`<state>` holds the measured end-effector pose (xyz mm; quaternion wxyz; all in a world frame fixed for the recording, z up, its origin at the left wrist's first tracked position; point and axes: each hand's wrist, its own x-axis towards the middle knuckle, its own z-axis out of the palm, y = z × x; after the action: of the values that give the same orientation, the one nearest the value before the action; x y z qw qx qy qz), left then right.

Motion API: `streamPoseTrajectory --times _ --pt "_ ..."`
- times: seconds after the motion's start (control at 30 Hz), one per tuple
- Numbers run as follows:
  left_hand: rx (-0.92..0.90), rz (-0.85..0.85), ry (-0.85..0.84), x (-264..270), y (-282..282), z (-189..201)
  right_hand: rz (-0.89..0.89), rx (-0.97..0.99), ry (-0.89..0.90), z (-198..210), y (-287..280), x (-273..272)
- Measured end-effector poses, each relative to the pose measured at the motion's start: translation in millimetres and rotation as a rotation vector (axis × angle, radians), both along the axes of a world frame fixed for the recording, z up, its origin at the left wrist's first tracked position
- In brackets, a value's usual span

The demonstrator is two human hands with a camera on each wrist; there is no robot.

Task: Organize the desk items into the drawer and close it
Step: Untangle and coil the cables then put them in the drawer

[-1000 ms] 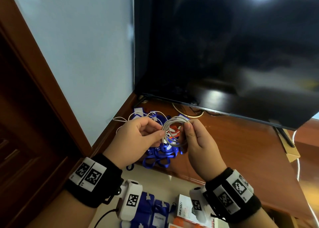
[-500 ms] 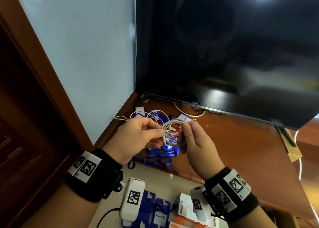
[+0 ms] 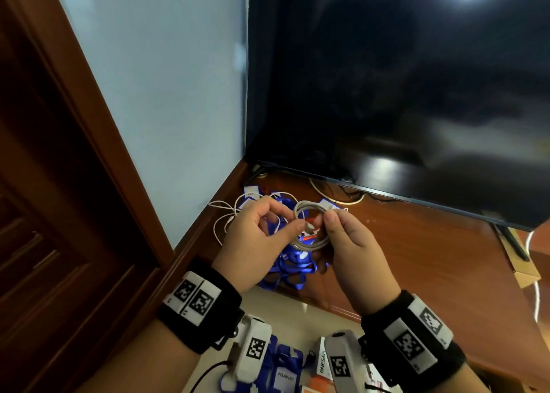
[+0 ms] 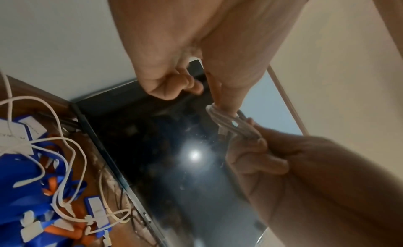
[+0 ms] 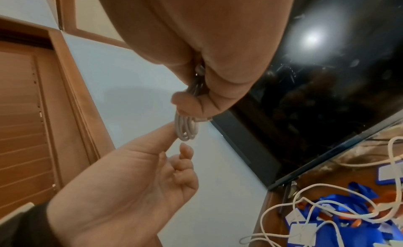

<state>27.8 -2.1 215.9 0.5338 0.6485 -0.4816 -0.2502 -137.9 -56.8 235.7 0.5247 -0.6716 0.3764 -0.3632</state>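
Note:
I hold a small coil of white cable (image 3: 311, 205) (image 4: 226, 123) (image 5: 185, 130) in the air above the brown desk (image 3: 416, 258). My right hand (image 3: 354, 249) (image 5: 207, 35) pinches the coil's right side between thumb and fingers. My left hand (image 3: 256, 238) (image 5: 122, 181) lies palm up in the right wrist view, its straight thumb tip against the coil's left edge. Its other fingers are loosely curled, a little apart from the coil. Below my wrists the drawer (image 3: 297, 312) stands open. It holds blue card holders (image 3: 282, 372) and a small box (image 3: 323, 363).
A heap of blue lanyards (image 3: 291, 270) and a loose white cable (image 3: 223, 211) lie on the desk's back left corner, under my hands. A large dark screen (image 3: 387, 95) stands behind. A cardboard box (image 3: 523, 273) sits at the right, a wooden door (image 3: 44, 214) at the left.
My left index finger has lifted off the coil, leaving only the thumb against it. The right hand keeps its pinch. Both hands stay in the same place.

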Motion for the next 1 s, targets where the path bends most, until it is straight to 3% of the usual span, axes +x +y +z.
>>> streamPoseTrajectory --times 0.07,0.33,0.6,0.87,1.0 --pt "-0.004 0.010 0.017 0.3 -1.1 -4.3 0.023 0.036 -0.038 -2.3 1.4 1.7" --pt "0.047 -0.236 0.742 2.1 -7.1 -1.6 0.009 0.125 -0.138 -0.5 0.3 3.9" --pt "0.075 -0.459 1.267 18.0 -2.3 -8.7 -0.015 0.266 -0.275 -1.2 -1.3 6.2" --pt "0.016 -0.530 1.334 18.8 -4.9 -12.6 0.062 0.406 -0.497 11.1 1.2 11.8" --pt "0.055 -0.495 1.320 25.9 -4.4 -8.6 0.092 0.232 -0.325 13.5 1.4 7.7"
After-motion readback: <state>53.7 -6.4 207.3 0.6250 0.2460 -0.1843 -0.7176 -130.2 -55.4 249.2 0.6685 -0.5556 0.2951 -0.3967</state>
